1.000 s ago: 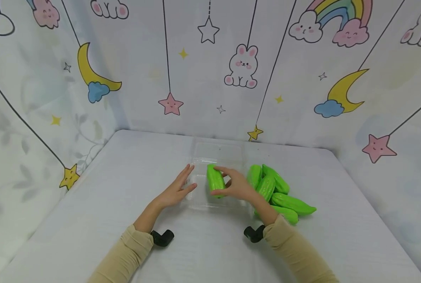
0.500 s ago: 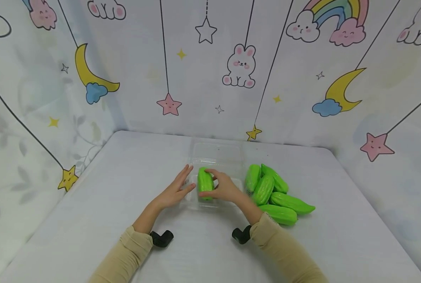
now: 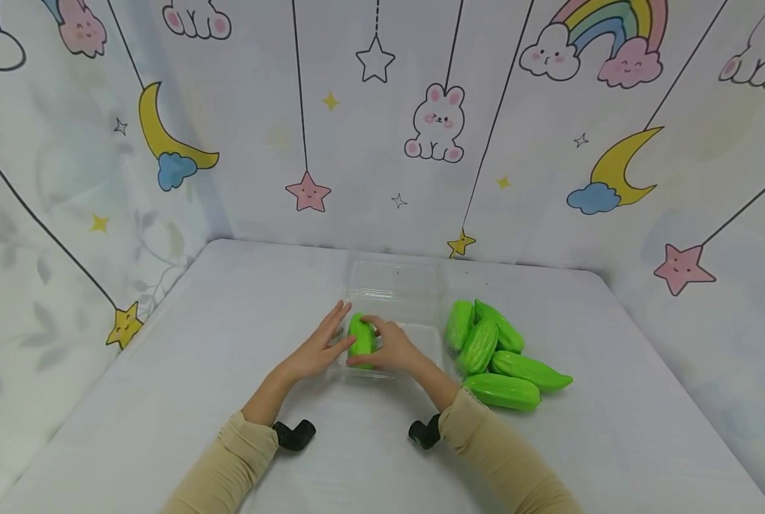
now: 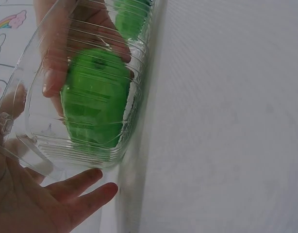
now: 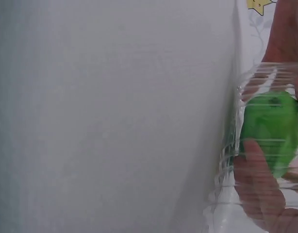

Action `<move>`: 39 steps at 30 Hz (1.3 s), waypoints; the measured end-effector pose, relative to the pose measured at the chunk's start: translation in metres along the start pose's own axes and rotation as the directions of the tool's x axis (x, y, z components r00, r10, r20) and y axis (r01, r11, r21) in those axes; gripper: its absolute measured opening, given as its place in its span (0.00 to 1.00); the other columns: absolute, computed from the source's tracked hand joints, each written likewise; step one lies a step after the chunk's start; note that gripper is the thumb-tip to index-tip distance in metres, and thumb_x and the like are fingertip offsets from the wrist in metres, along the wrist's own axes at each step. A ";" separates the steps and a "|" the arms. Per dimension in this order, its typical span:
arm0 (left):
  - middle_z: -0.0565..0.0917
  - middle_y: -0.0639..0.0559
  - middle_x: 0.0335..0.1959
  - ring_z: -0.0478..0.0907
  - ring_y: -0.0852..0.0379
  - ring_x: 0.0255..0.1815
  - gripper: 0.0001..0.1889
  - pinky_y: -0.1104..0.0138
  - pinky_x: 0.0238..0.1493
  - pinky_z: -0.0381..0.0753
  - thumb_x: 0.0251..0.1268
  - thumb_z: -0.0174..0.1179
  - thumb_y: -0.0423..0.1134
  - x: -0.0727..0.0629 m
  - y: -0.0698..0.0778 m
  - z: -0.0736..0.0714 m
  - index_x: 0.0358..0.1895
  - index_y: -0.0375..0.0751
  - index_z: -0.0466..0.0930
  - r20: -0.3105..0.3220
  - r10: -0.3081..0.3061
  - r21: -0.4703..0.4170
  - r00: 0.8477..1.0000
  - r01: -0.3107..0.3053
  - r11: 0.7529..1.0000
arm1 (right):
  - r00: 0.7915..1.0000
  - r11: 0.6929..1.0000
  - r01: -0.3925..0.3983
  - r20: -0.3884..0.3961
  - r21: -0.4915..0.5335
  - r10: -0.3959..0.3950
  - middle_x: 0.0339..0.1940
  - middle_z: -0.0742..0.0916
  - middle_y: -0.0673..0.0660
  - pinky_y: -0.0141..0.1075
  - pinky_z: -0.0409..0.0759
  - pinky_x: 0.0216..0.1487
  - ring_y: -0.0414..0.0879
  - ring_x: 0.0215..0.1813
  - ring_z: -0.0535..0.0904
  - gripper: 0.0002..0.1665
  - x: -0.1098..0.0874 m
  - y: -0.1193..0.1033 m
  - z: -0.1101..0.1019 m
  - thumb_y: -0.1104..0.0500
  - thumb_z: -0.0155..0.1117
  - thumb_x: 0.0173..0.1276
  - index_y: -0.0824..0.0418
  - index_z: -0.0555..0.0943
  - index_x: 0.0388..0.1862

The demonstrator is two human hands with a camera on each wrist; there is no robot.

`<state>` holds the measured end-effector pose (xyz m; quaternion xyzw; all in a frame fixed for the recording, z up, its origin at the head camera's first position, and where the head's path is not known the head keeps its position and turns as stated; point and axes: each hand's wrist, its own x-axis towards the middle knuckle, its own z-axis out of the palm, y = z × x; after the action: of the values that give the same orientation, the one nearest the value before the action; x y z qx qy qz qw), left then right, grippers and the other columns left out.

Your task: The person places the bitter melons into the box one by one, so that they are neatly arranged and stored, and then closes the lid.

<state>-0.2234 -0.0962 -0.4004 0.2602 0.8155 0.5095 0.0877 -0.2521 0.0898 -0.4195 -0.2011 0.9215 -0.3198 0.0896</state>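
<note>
A clear plastic clamshell box lies with its lid laid back behind it. Inside, at its left end, my right hand holds a bright green ridged vegetable, much like a bitter melon, between thumb and fingers. Through the clear wall, the left wrist view shows the rounded end of that vegetable. My left hand is beside the box's left side, fingers extended and thumb out toward the vegetable. In the right wrist view, the vegetable appears behind the ribbed wall with right-hand fingers against it.
Several more green ridged vegetables are heaped just right of the box on the white table. Behind the table hangs a white backdrop printed with stars, moons and rabbits. Both wrists carry black camera mounts.
My right hand has carried the vegetable leftward and slightly toward me, from the box's middle to its left end. The left hand has stayed about where it was.
</note>
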 end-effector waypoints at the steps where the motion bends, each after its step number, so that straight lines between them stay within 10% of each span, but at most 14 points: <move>1: 0.35 0.31 0.71 0.46 0.32 0.68 0.33 0.44 0.60 0.59 0.71 0.46 0.35 0.000 0.000 0.000 0.71 0.32 0.40 -0.002 0.002 -0.005 1.000 -0.002 1.000 | 1.000 1.000 -0.002 0.001 0.001 0.002 0.52 0.76 0.61 0.42 0.75 0.43 0.53 0.52 0.71 0.50 0.000 -0.001 0.001 0.41 0.72 0.48 0.58 0.63 0.67; 24: 0.34 0.33 0.71 0.42 0.33 0.69 0.33 0.41 0.58 0.58 0.71 0.46 0.35 0.000 -0.001 0.000 0.71 0.32 0.40 0.001 0.015 -0.011 1.000 -0.015 1.000 | 0.999 0.997 -0.020 0.027 0.080 0.018 0.51 0.76 0.62 0.33 0.77 0.33 0.52 0.48 0.75 0.45 0.000 -0.009 0.002 0.42 0.70 0.51 0.56 0.63 0.64; 39: 0.35 0.32 0.71 0.46 0.30 0.67 0.33 0.40 0.57 0.60 0.71 0.46 0.36 -0.001 0.001 0.000 0.71 0.31 0.40 0.001 -0.007 0.008 1.000 0.007 1.000 | 0.999 0.999 -0.028 0.034 0.027 0.027 0.55 0.76 0.65 0.45 0.77 0.43 0.54 0.52 0.74 0.55 -0.003 -0.007 -0.010 0.39 0.70 0.50 0.55 0.56 0.72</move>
<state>-0.2225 -0.0963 -0.3997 0.2580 0.8182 0.5061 0.0887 -0.2497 0.0920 -0.4075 -0.1927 0.9180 -0.3278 0.1123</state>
